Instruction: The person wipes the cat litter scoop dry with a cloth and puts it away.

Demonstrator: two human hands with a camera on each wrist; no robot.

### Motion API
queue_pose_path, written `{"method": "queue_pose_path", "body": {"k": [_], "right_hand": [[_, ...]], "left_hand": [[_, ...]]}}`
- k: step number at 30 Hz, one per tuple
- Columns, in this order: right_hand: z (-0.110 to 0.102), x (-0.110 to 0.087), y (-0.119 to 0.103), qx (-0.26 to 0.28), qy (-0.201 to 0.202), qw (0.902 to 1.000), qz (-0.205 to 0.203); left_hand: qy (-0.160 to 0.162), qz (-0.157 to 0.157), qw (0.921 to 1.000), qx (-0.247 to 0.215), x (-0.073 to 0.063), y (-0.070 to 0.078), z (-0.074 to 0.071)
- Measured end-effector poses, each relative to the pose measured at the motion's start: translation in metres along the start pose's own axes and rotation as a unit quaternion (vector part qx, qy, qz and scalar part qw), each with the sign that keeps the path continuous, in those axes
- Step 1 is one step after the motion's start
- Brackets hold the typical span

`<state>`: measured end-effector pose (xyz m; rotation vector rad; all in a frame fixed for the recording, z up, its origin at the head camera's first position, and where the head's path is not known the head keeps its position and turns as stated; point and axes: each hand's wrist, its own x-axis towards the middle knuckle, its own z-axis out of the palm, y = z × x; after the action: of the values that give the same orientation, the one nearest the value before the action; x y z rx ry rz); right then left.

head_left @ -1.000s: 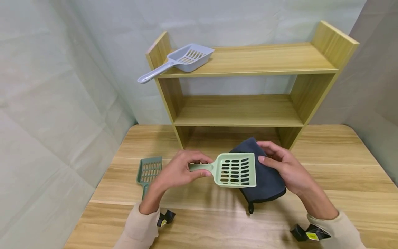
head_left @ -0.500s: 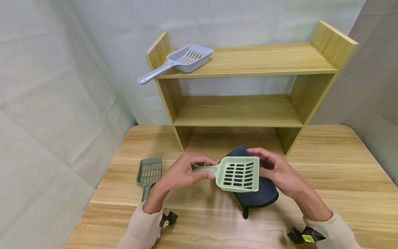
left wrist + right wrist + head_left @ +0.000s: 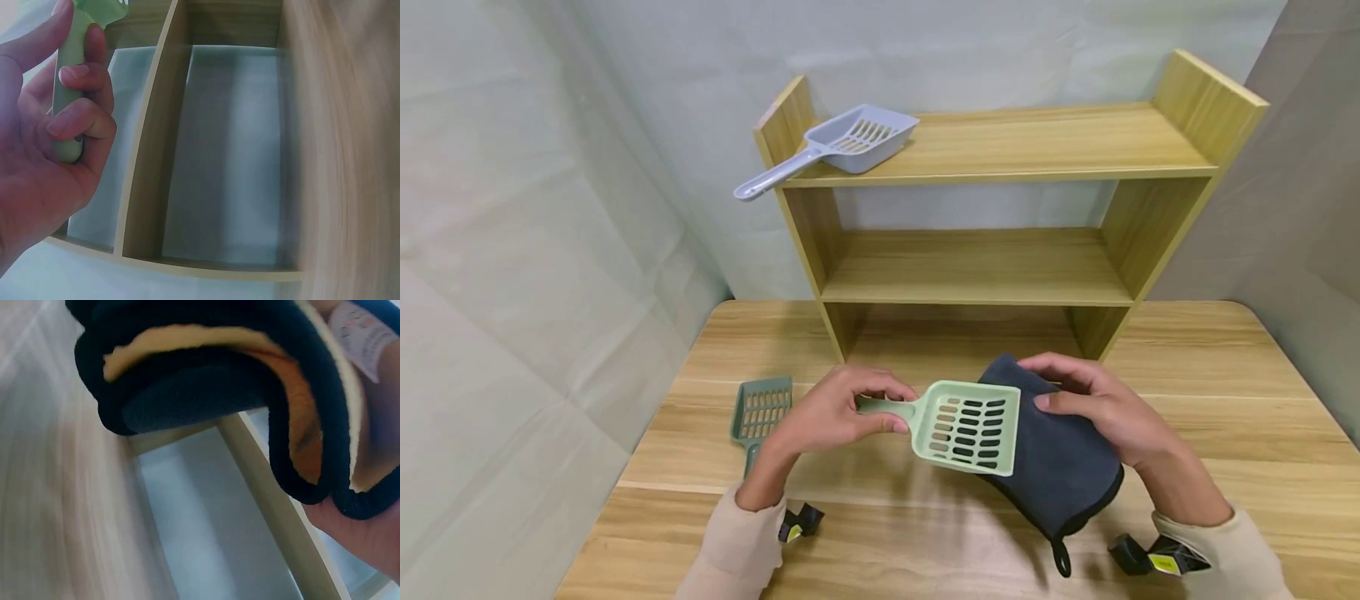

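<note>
My left hand [image 3: 842, 412] grips the handle of a light green litter scoop [image 3: 966, 427], its slotted pan pointing right above the table. In the left wrist view, curled fingers wrap the scoop's handle [image 3: 69, 100]. My right hand [image 3: 1108, 408] holds a folded dark navy cloth [image 3: 1063, 467], thumb on top and other fingers partly hidden behind. The cloth has black edging and a hanging loop. Its left part lies behind the scoop's pan; whether they touch I cannot tell. In the right wrist view, an orange-tan lining [image 3: 187, 339] and a white label [image 3: 361, 334] show on the cloth.
A dark green litter scoop [image 3: 762, 410] lies on the wooden table [image 3: 1210, 392], left of my left hand. A lavender litter scoop [image 3: 857, 142] sits on the top shelf's left end, handle jutting past the side. The wooden shelf unit [image 3: 977, 292] stands behind my hands.
The cloth swung left behind the scoop's pan, then back right, ending farther right and lower than a second ago. The scoop has tilted slightly and dropped a little. Both grips stay the same.
</note>
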<state>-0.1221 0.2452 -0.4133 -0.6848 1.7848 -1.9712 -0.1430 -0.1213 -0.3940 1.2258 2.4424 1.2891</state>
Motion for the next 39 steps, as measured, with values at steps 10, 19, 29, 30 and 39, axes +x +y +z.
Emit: {"method": "queue_pose_path", "body": {"k": [10,19,29,30,39], "right_hand": [[0.001,0.001,0.003,0.043,-0.029,0.9987,-0.003],[0.014,0.006,0.010,-0.017,-0.006,0.9991,-0.038],[0.004,-0.001,-0.003,0.043,0.002,0.9989,-0.020],[0.003,-0.001,-0.003,0.046,0.004,0.9987,-0.020],[0.004,-0.002,-0.007,0.060,-0.003,0.9982,0.004]], "left_hand": [[-0.011,0.018,0.9996,-0.019,0.001,-0.002,0.002],[-0.013,0.019,0.9996,-0.018,0.003,-0.003,0.006],[0.010,-0.018,0.9997,0.013,-0.003,-0.001,-0.005],[0.013,-0.019,0.9996,0.017,-0.003,-0.001,-0.006],[0.074,-0.041,0.9948,0.057,-0.005,-0.002,-0.010]]}}
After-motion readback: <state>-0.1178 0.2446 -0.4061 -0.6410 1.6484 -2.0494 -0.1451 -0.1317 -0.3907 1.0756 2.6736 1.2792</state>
